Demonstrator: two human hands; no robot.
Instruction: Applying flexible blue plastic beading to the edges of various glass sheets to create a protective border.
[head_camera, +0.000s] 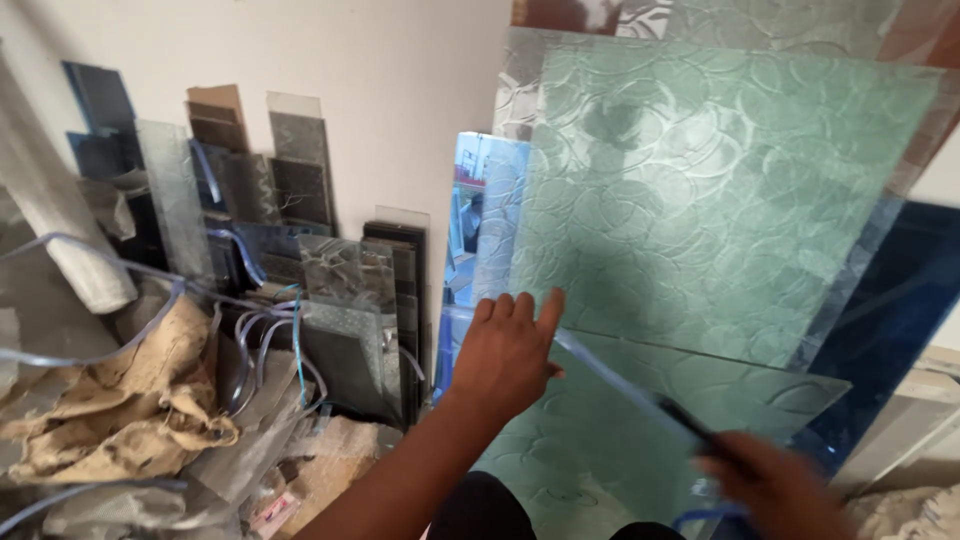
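Note:
My left hand (506, 350) lies flat, fingers together, on a large green patterned glass sheet (710, 210) that leans against the wall. My right hand (775, 485), blurred at the lower right, grips a thin dark rod-like tool (640, 395) whose tip reaches toward my left hand across the glass. A second green patterned sheet (640, 440) lies below the first, its top edge running along the tool.
More patterned, mirrored and dark blue sheets (890, 320) stand behind. Left, a stack of narrow glass offcuts (300, 230) leans on the white wall, with burlap sacking (130, 400), clear plastic straps (260, 340) and scraps on the floor.

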